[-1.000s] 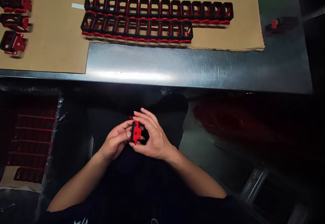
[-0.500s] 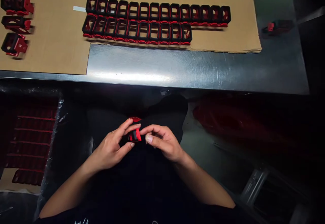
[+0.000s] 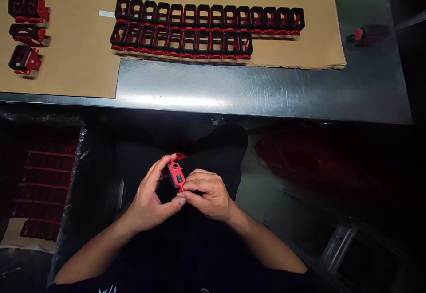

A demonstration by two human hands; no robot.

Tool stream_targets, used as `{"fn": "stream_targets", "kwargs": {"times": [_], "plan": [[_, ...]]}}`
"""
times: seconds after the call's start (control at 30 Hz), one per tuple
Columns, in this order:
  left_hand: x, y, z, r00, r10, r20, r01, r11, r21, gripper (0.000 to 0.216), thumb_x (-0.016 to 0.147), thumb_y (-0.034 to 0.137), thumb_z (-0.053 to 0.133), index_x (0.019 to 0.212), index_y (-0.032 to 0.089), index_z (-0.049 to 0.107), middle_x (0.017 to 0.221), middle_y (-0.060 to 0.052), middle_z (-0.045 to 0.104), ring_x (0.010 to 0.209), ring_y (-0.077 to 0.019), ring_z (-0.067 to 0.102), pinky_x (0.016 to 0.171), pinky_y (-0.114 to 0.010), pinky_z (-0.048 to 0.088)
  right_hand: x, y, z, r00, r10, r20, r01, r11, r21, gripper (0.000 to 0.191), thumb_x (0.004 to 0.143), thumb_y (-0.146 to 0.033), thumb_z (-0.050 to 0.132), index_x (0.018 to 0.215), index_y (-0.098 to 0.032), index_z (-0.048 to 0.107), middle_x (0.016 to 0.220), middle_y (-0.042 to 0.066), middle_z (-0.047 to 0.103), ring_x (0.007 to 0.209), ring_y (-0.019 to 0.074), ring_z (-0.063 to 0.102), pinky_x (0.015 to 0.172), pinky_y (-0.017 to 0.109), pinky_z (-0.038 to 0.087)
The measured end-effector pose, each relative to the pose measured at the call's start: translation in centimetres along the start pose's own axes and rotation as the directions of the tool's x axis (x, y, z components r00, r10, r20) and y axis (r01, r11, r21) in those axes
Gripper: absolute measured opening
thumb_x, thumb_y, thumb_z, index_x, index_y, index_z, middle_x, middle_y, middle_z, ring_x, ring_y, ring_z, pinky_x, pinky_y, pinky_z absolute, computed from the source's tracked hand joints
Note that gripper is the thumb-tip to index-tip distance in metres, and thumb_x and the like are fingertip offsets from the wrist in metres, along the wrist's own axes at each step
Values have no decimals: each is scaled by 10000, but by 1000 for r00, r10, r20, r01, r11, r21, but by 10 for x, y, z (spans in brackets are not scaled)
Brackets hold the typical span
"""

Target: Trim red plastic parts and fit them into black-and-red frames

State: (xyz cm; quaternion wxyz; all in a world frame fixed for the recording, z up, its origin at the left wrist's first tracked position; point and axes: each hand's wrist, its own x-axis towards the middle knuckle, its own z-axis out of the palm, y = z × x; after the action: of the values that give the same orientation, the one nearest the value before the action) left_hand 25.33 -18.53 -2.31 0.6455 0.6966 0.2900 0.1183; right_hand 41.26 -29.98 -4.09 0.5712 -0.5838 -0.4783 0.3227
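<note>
One red-and-black frame (image 3: pixel 176 176), held on the person's side of the steel table (image 3: pixel 229 90). Left hand (image 3: pixel 149 198): gripping it end to end, thumb below, fingers above. Right hand (image 3: pixel 210 194): pinching its lower corner. Handling, by judgement: light, stiff, smooth, thin edges possibly brittle; best grasped by the outer rim.

The frame (image 3: pixel 176 176) we hold looks like smooth plastic, mostly matt. Our table (image 3: pixel 213 84) looks like shiny metal, finely scratched, while the cardboard (image 3: pixel 76 40) has a dull paper face. We see glossy, crinkled plastic wrap (image 3: pixel 81 137) and matt cloth trousers (image 3: pixel 228 151).
</note>
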Motion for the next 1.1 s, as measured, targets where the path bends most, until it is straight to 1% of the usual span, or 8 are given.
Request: {"fn": "stream_targets", "kwargs": {"times": [0.13,0.33,0.53,0.7,0.8,0.9,1.0,1.1], "plan": [[1,2,6,999,38,-39,-38,999,-11,800,782,172,781,1468,380,426,1539,-104,452,1191,-291,659,1000,-466,587,0,2,1,1000,-16,24,16,1000,-25,122,918,-261,666,838,-237,756,794,41,783,711,202,721,692,364,589],[3,0,5,983,178,-33,-177,983,44,767,812,140,739,1457,392,410,1508,-110,422,1119,-251,682,948,-438,616,-1,1,-2,998,6,55,-7,1000,10,124,862,-150,672,901,-231,757,853,43,789,780,207,728,745,366,589],[2,-7,2,967,255,-22,-247,952,181,822,797,130,735,1490,391,381,1510,-117,444,1164,-287,652,979,-497,601,2,-9,-12,970,222,96,-234,960,153,238,798,-154,650,1008,-205,750,940,52,770,829,200,718,771,339,587],[1,-13,4,965,263,-19,-256,953,163,875,818,112,703,1547,356,286,1485,-140,438,1148,-258,663,955,-443,623,4,-10,-7,923,370,105,-385,891,239,154,806,-320,788,877,-188,754,812,23,742,707,153,672,690,275,550],[2,-16,3,940,340,-29,-329,926,184,855,808,124,728,1537,299,316,1449,-157,461,1101,-249,686,919,-443,638,2,-5,-4,913,385,133,-408,870,279,194,887,-360,723,819,-182,761,776,32,742,714,153,670,706,279,530],[3,-16,2,920,391,-19,-374,893,251,835,808,120,732,1527,267,333,1455,-182,444,1086,-252,691,909,-466,641,-1,0,-5,904,407,128,-426,841,333,224,942,-369,661,881,-185,773,824,45,761,764,160,692,750,288,539],[4,-13,1,891,454,-4,-427,840,335,830,811,95,714,1529,253,329,1466,-194,412,1066,-226,688,910,-450,641,-2,-1,-6,898,427,108,-432,807,402,177,917,-345,698,998,-202,763,909,45,772,811,162,716,764,282,565],[4,-14,3,847,532,7,-478,754,451,839,796,86,717,1534,199,333,1415,-200,462,1146,-243,639,928,-435,630,0,-7,-4,916,392,82,-390,827,405,264,842,-276,772,1096,-212,735,980,49,773,823,159,730,746,268,590]]}}
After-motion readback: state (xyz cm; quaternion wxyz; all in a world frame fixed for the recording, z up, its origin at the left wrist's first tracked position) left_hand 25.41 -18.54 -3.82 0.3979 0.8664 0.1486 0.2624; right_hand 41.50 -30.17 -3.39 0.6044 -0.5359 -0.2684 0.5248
